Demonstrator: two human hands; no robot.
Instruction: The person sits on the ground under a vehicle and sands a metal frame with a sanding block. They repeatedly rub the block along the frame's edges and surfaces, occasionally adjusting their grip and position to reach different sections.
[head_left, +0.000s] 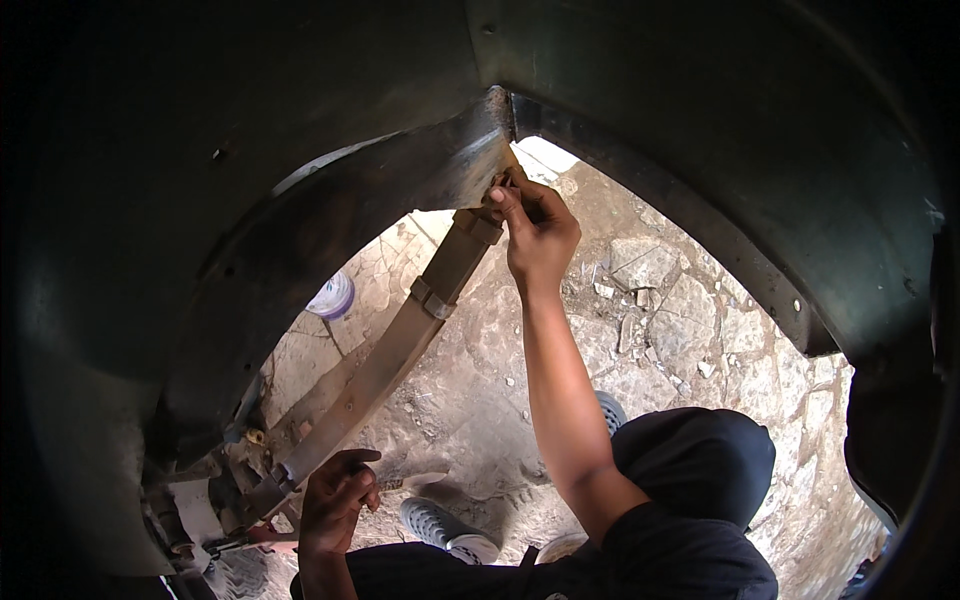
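Observation:
My right hand (541, 228) reaches up to the upper end of a vehicle's leaf spring (385, 360). Its thumb and fingers pinch a small, dark, rusty metal part (497, 190) beside the bracket; the fingers hide much of it, so its exact kind cannot be made out. A metal clamp band (432, 299) wraps the spring's upper portion. Low on the left, my left hand (340, 492) hangs near the spring's lower end, index finger stretched out and the others loosely curled, with nothing visible in it.
Dark metal body panels (700, 90) arch overhead, with a bent lower edge (770, 290) on the right. Rusty axle parts (215, 510) lie at lower left. A white and purple bucket (333, 297) stands beyond the spring. Stones and rubble (650, 270) cover the ground.

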